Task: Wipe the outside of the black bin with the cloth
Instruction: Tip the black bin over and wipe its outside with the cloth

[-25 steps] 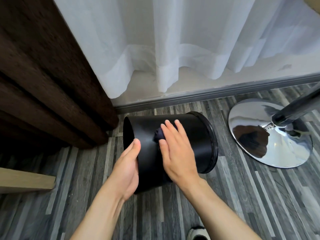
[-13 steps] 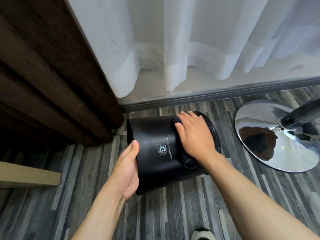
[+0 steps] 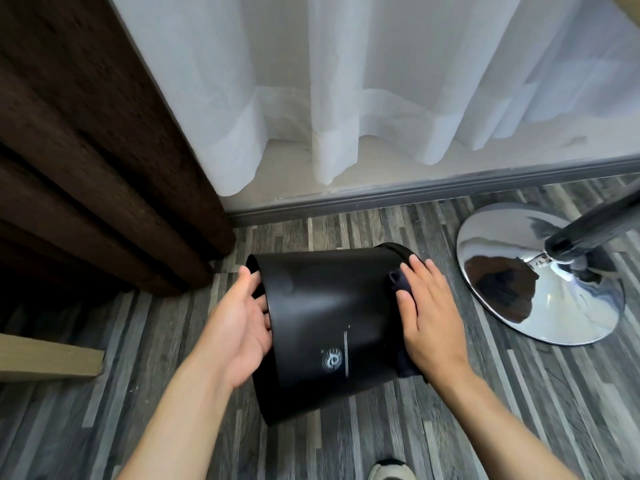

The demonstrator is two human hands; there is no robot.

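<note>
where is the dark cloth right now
Head view, right of centre: the dark cloth is pressed under the right hand against the right end of the black plastic bin.

Soft daylight glows through the sheer curtain [image 3: 381, 81], glare streaks the chrome base [image 3: 540, 282], and the frame's edges bend and blur.

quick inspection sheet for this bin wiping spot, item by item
surface: grey plank floor
job's things: black bin lying on its side, logo facing up; dark cloth on its right end by the rim
clutter: chrome stand base with pole at right; light wooden board at left; shoe at bottom edge
hands: left hand grips the bin's left end; right hand presses the cloth with straight fingers
cables: nothing seen
surroundings: brown curtain at left, white sheer curtain behind
</note>
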